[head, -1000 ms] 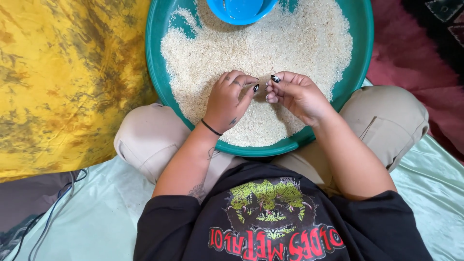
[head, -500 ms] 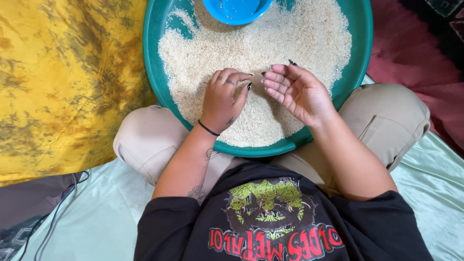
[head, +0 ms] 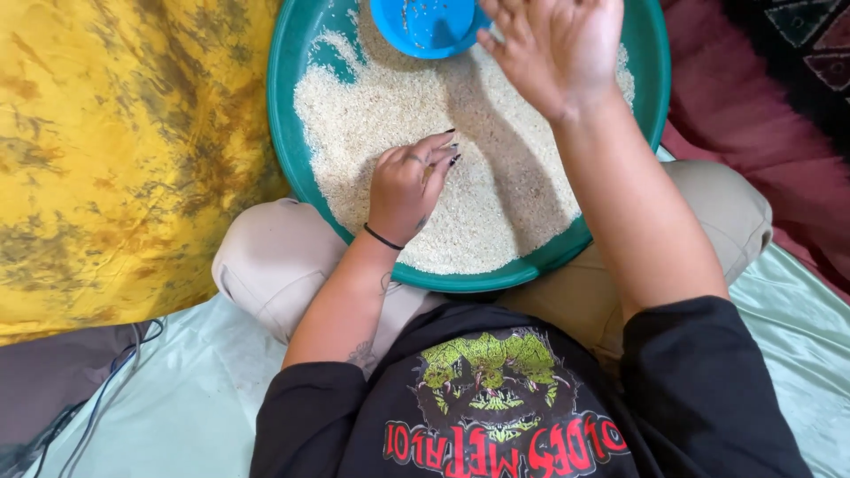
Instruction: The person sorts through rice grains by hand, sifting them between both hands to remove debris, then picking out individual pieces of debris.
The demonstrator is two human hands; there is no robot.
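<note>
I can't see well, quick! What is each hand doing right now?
Left hand: loosely curled, fingertips resting on the rice, holding nothing visible.
Right hand: open, raised beside the blue bowl, holding nothing visible.

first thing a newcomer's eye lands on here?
The big teal tray of white rice on the person's lap, filling the upper middle. Next, the left hand resting on the rice, and the right hand raised beside the small blue bowl at the tray's far edge. The yellow mottled cloth fills the left.
</note>
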